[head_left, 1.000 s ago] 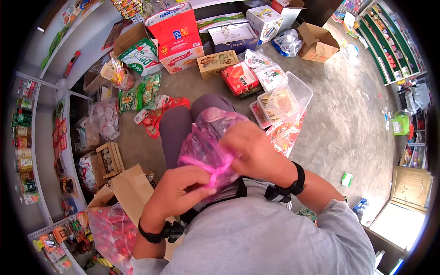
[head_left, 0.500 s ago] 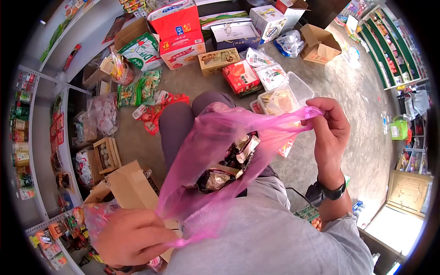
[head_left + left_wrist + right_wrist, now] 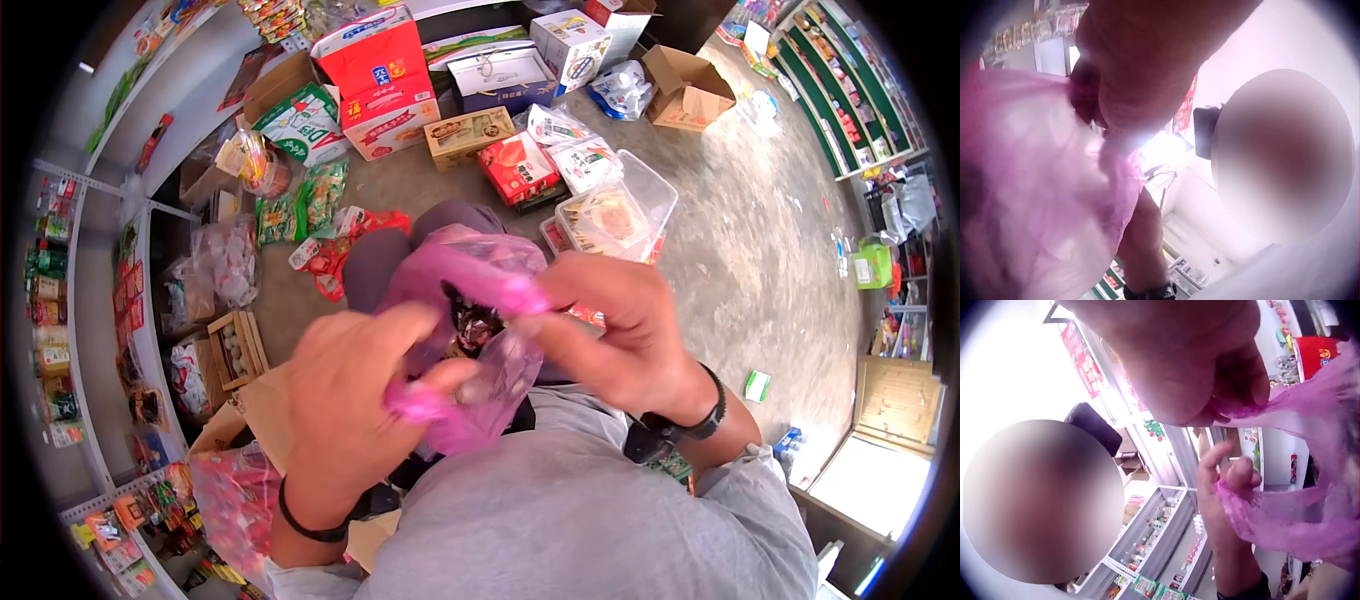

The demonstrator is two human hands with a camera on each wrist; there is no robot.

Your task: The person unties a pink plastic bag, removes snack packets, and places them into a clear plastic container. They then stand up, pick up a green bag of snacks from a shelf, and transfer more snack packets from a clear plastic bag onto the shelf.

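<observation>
A thin pink plastic bag (image 3: 470, 262) sits on the person's lap, its mouth partly gathered. Through the opening show dark, shiny wrapped pieces (image 3: 474, 325). My left hand (image 3: 350, 385) grips one bunched handle of the bag on the left side of its mouth. On the other side my right hand (image 3: 615, 335) pinches the opposite handle between thumb and fingers. In the right wrist view both handles are stretched taut from the two hands, the left hand (image 3: 1229, 506) below. The left wrist view is largely filled by the bag's pink film (image 3: 1047, 187).
Ahead on the floor stand a red carton (image 3: 385, 90), a red box (image 3: 520, 168) and a clear plastic tub (image 3: 650, 195). An open cardboard box (image 3: 690, 90) is farther right. Left are stocked shelves (image 3: 55, 300), a wooden crate of eggs (image 3: 237, 350) and another pink bag (image 3: 235, 500).
The bag's mouth was a knotted loop, then was spread wide between the hands. Now both hands have come back together over the lap, each still holding a handle, and the mouth has narrowed.
</observation>
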